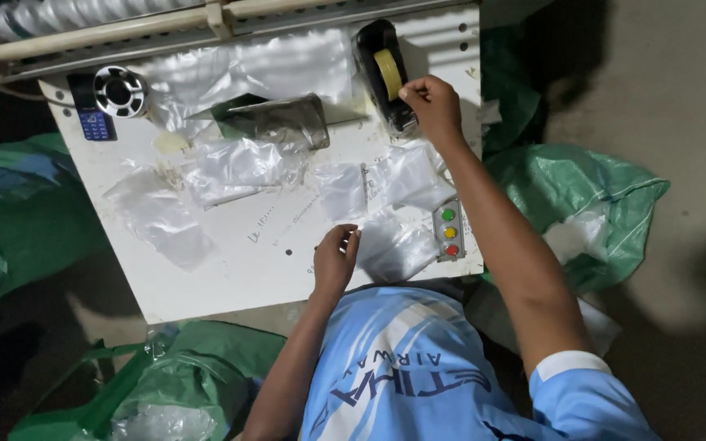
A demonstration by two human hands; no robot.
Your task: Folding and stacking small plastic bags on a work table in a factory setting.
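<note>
While I am leaning over the white bench (230,278), my right hand (432,104) is reaching up to the black tape dispenser (383,73) at the far edge, its fingers curled and pinching at the yellowish tape roll (389,72). My left hand (335,260) is resting near the front of the bench, its fingers pressing down on the edge of a clear plastic bag (395,245). More clear plastic bags (243,163) are lying scattered across the middle of the bench. A small panel with green, yellow and red buttons (449,231) is sitting just beside my right forearm. A blue handheld device (96,124) and a round metal spool (119,91) are lying at the far left corner. Green sacks (606,196) are surrounding the bench on the floor.
</note>
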